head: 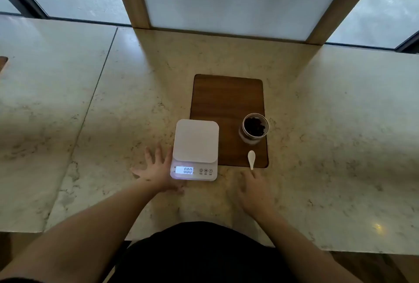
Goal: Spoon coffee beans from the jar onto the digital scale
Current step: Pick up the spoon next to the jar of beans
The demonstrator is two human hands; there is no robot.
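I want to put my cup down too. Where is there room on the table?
The far half of the wooden board, beyond the scale and the jar, is bare. So is the marble right of the board. Near the spoon and both hands it is crowded.

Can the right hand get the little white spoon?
Probably yes. The right hand lies open on the marble counter with its fingers just short of the white spoon handle, and nothing sits between them.
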